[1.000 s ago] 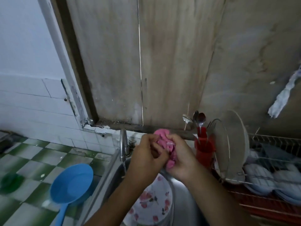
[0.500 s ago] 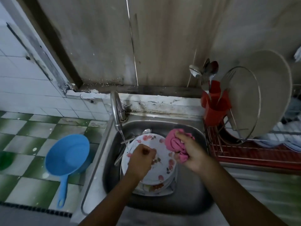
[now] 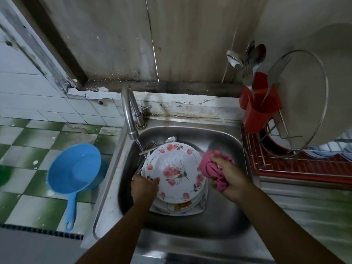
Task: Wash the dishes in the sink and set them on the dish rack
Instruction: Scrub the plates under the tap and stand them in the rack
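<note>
Left hand (image 3: 144, 189) pinches the left rim of the floral plate (image 3: 175, 168), which tops a stack in the steel sink (image 3: 224, 141) under the running tap (image 3: 129, 113). Right hand (image 3: 232, 180), grip closed, clutches a bunched pink cloth (image 3: 211, 168) beside the plate's right rim. The red dish rack (image 3: 285, 164) adjoins the sink's right edge.
</note>
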Tool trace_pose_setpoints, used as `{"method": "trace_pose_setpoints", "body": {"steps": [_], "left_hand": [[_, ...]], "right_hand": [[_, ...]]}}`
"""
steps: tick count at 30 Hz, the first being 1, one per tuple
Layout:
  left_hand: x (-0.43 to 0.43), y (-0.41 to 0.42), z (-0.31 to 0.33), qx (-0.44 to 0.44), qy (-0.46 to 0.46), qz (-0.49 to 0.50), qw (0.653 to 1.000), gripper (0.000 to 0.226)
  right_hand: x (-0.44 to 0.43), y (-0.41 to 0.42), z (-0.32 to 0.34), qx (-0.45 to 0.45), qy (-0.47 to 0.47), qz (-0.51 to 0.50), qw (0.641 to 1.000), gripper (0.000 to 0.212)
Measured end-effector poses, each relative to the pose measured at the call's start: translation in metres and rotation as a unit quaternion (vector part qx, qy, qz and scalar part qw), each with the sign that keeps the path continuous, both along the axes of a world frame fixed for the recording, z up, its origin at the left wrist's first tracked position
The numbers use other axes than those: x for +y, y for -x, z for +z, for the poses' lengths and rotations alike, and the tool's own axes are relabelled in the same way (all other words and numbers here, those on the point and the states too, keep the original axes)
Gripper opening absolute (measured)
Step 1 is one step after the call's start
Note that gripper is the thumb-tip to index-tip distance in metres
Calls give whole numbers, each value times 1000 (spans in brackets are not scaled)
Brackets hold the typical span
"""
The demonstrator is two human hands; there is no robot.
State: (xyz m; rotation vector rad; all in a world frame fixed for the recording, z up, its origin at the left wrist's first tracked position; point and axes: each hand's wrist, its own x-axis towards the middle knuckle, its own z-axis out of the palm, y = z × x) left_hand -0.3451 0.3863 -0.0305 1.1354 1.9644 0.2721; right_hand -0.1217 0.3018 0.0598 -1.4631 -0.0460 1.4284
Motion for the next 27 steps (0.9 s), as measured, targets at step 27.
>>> {"method": "trace_pose_setpoints", "body": {"steps": [27], "left_hand": [[-15,0,90,-250,-85,-106,959,41]], "right_hand": [[14,25,19,-47,-34,44,997,24]]}}
